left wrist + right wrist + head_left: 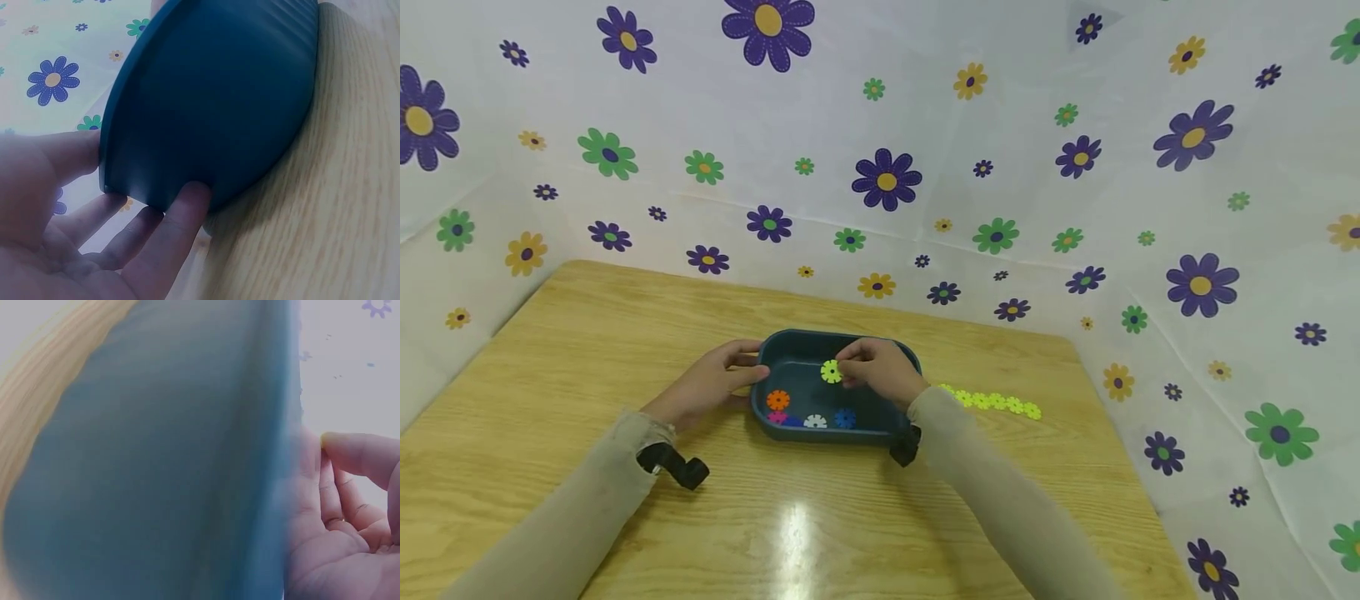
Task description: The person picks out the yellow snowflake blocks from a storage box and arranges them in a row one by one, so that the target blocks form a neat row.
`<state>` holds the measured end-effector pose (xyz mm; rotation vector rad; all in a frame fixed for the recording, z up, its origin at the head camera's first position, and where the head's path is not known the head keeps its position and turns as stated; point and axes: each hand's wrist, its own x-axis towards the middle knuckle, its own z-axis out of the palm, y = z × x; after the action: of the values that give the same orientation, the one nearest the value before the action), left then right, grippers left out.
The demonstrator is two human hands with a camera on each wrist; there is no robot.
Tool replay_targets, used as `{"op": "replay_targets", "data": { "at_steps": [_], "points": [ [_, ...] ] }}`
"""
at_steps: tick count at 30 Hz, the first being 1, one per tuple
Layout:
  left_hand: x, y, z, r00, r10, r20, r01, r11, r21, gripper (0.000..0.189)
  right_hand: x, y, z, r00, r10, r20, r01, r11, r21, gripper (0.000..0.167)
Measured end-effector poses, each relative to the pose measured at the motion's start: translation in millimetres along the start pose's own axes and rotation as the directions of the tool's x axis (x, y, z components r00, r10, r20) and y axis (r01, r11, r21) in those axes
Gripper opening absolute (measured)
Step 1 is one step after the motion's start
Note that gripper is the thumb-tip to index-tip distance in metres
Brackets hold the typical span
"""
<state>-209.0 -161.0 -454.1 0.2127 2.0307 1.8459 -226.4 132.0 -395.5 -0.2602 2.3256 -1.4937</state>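
A dark blue-green plastic tray (793, 379) stands on the table. My left hand (707, 383) grips its left end, thumb at the rim and fingertips against the outer wall (231, 106), as the left wrist view shows. Over the tray, my right hand (883, 371) pinches a yellow-green notched disc (830, 372) between thumb and fingertips. In the right wrist view the tray wall (150, 462) hides much of that hand. Inside the tray lie an orange disc (778, 400), a pink disc (777, 417), a white disc (815, 422) and blue discs (845, 417).
A row of yellow-green discs (996, 401) lies on the wooden table (715, 533) to the right of the tray, partly hidden by my right forearm. A white flower-print sheet (820, 117) surrounds the table's back and sides. Black wrist mounts (677, 467) sit on both sleeves.
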Motion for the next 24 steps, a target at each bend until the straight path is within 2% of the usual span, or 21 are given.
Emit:
{"op": "replay_targets", "data": {
  "at_steps": [5,11,13,18,24],
  "points": [
    [-0.9,0.1,0.3,1.000,-0.004,0.000,0.004,1.000,0.002,0.064,-22.8,10.7,-40.9,0.999,-0.011,-0.037,0.012,0.999,0.036,0.018],
    [-1.2,0.1,0.1,1.000,0.009,0.010,-0.009,1.000,0.020,0.066,-53.7,39.8,-110.5,0.987,0.046,-0.154,-0.041,0.999,0.034,0.025],
    [-1.1,0.0,-0.5,1.000,0.005,0.011,-0.006,1.000,0.024,0.067,-63.5,54.8,-135.9,0.977,0.067,-0.204,-0.062,0.998,0.030,0.028],
    [-0.2,-1.2,-1.3,1.000,-0.007,0.003,0.007,0.999,0.032,0.067,-90.3,97.1,-192.8,0.944,0.119,-0.309,-0.141,0.989,-0.052,0.037],
    [1.1,-2.2,0.3,1.000,-0.004,0.009,0.004,1.000,0.031,0.071,-123.1,138.5,-236.1,0.891,0.192,-0.410,-0.249,0.964,-0.089,0.037]
  ]
}}
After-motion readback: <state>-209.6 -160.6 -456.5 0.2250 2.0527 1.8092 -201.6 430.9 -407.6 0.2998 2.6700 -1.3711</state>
